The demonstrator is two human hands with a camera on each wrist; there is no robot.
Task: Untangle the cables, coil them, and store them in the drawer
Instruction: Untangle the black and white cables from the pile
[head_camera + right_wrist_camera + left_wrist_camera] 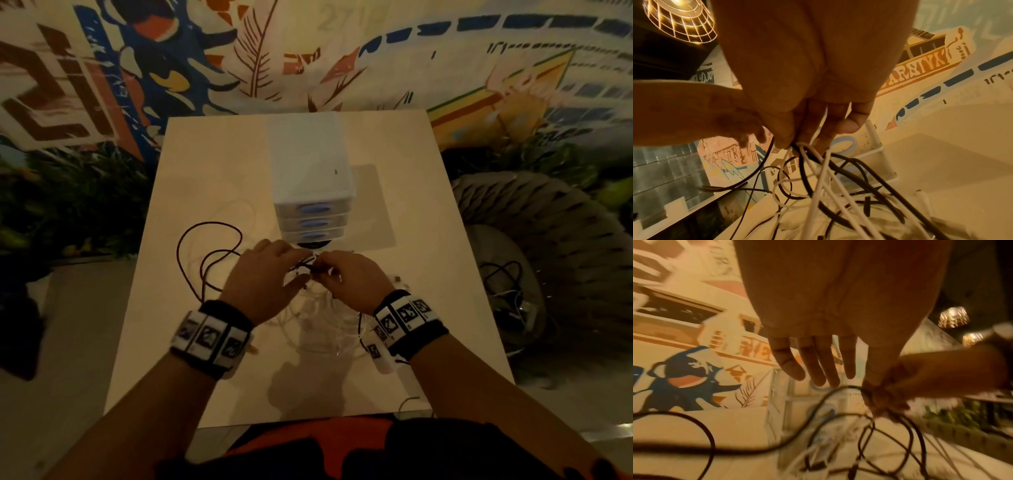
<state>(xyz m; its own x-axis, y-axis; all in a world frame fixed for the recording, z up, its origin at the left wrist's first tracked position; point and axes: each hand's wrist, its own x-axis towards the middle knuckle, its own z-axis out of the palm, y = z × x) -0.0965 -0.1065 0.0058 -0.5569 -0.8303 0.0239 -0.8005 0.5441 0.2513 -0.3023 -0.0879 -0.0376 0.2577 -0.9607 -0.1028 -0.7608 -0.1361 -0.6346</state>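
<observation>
A tangle of dark cables [181, 253] and thin white cables [318, 308] lies on the pale table [205, 171], in front of a small white drawer unit [310, 192] whose blue-handled drawers are closed. Both hands meet over the knot just in front of the unit. My right hand [807, 126] pinches a lifted bundle of white cables [818, 186] and dark cables [859, 175]. The fingers of my left hand [824, 361] are straight and spread, and its thumb touches the raised dark cable [849, 387] beside the right hand [941, 378].
A dark loop [205, 226] spreads left of the hands. One cable end hangs over the near table edge [407, 402]. A wicker chair [548, 212] stands to the right with more cables on its seat [503, 284]. Plants [68, 198] stand to the left.
</observation>
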